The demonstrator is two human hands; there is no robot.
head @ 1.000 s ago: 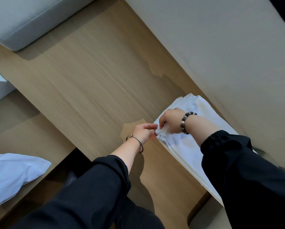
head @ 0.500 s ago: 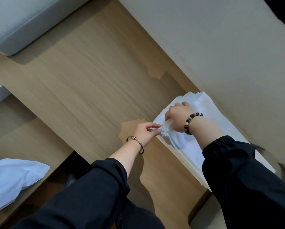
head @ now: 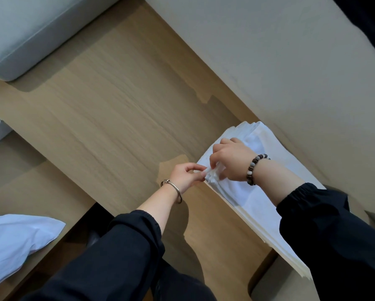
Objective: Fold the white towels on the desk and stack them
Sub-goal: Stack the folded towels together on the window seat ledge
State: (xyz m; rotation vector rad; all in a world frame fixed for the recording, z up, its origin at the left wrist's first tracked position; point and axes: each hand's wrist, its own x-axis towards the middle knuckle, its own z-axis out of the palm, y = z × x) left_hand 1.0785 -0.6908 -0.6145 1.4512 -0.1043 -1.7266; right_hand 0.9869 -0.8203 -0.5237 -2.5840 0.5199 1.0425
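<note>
A pale wooden desk [head: 117,118] runs along a beige wall [head: 290,61]. The stack of white towels [head: 258,198] lies at four o'clock, against the wall. Just right of centre, the left hand [head: 186,174] pinches the top towel's bunched corner [head: 211,178]. The right hand [head: 232,161], resting on the stack, clenches the same bunch.

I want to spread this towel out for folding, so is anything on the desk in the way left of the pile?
Nothing visible. The left hand and right hand pinch the top towel's corner, and the desk beside the pile is bare wood; the grey cushion sits off at its far corner.
</note>
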